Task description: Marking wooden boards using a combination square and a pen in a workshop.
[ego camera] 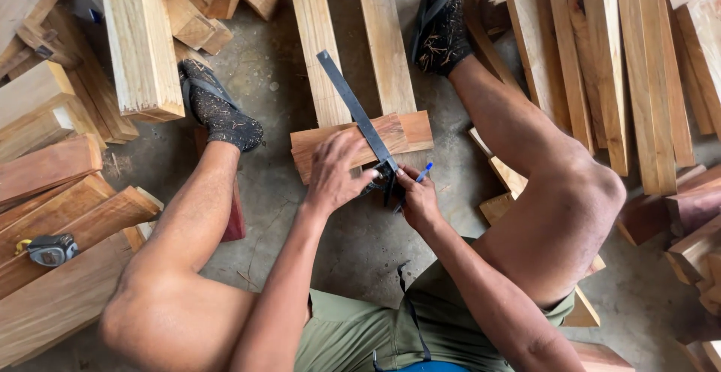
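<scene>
Bottom of the frame first: olive shorts, 2 bare knees spread wide, the person squatting low over the concrete floor (353, 244) so both arms fall straight between the legs onto the work.

Just above centre, the left hand (334, 173) lies spread, palm down, fingers fanned over the short wooden board (409, 131). It seems to be pinning both the board and the try square (359, 113) so nothing slides. The square's dark blade runs diagonally from the hands toward the upper left, across the board's top, while its stock is tucked at the near edge, mostly buried under the fingers.

The right hand (418, 199) is curled tight, pinching a blue pen (423, 173) beside the blade, tip toward the wood. The tip itself is too small to make out, so I cannot say if it touches.

The board sits crosswise on 2 long pale planks (387, 49), which raise it off the floor. A sandalled foot in a dark speckled sock stands at each side, the right foot (441, 22) planted beside the planks.

At the lower left, a tape measure (51, 250) rests on reddish boards. Lumber stacks (616, 64) crowd the right and top edges, all cut off by the frame.
</scene>
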